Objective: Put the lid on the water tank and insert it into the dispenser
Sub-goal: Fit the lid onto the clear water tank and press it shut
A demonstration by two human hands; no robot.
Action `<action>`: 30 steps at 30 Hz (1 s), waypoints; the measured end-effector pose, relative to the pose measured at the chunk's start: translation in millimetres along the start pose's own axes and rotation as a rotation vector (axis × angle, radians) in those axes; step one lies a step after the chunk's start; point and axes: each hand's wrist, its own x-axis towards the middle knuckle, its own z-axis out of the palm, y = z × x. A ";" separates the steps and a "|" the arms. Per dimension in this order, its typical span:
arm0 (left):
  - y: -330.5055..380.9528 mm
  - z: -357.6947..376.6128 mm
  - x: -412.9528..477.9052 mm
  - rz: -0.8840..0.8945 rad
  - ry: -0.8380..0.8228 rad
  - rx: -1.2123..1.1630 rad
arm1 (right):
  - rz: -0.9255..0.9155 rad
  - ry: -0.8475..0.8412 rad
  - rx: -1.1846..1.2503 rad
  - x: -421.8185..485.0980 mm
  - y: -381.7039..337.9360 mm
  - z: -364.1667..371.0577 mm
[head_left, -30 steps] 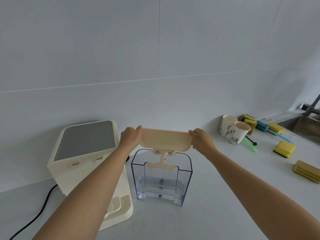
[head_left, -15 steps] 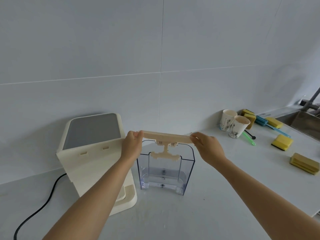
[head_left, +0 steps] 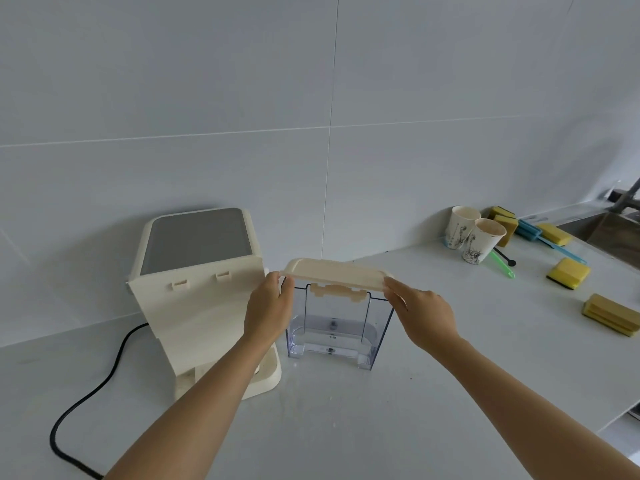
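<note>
A clear plastic water tank [head_left: 337,329] stands upright on the white counter, just right of the cream dispenser [head_left: 199,289]. The cream lid [head_left: 334,271] lies nearly flat right at the tank's top rim, its underside piece dipping into the tank. My left hand [head_left: 268,308] grips the lid's left end. My right hand [head_left: 420,311] grips its right end. Whether the lid is fully seated on the rim cannot be told.
A black power cord [head_left: 86,393] runs from the dispenser across the counter at the left. Two paper cups [head_left: 474,239] stand at the back right, with several yellow sponges [head_left: 568,273], a green utensil and blue brushes beyond. A sink [head_left: 616,233] is at the far right.
Both hands have lowered the lid from above the tank down to its top rim and levelled it. The camera has tilted and shifted a little.
</note>
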 end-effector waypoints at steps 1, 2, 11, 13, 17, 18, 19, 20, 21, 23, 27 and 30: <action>-1.4 0.3 -1.4 -0.004 -0.006 0.009 | 0.002 -0.002 0.003 -1.5 -0.5 1.4; -2.6 0.4 -2.8 -0.010 -0.014 0.017 | 0.003 -0.004 0.008 -3.1 -1.0 2.7; -5.8 3.8 -12.3 -0.070 -0.068 0.039 | 0.012 -0.029 0.043 -10.4 -2.5 9.5; -3.9 3.5 -14.5 -0.089 -0.065 0.016 | 0.015 -0.034 0.049 -11.0 -3.1 9.0; 0.2 3.3 -17.7 -0.163 -0.078 -0.092 | 0.011 -0.027 0.083 -8.7 -4.9 6.6; 0.8 3.8 -16.3 -0.238 -0.081 -0.168 | 0.021 -0.026 0.109 -6.1 -5.4 5.5; 0.9 4.2 -13.8 -0.342 -0.089 -0.272 | 0.038 -0.031 0.145 -2.2 -5.9 4.7; 1.5 4.5 -11.6 -0.449 -0.104 -0.388 | 0.061 -0.043 0.193 2.9 -6.3 4.3; 2.6 5.0 -9.6 -0.546 -0.126 -0.487 | 0.086 -0.062 0.249 9.3 -6.5 4.6; 6.7 7.0 -8.2 -0.666 -0.180 -0.572 | 0.135 -0.115 0.363 23.9 -7.6 5.4; 13.2 17.1 -1.9 -0.734 -0.223 -0.618 | 0.227 -0.193 0.526 46.8 -11.1 7.8; 16.8 25.2 4.9 -0.747 -0.228 -0.656 | 0.294 -0.247 0.654 54.4 -12.1 10.7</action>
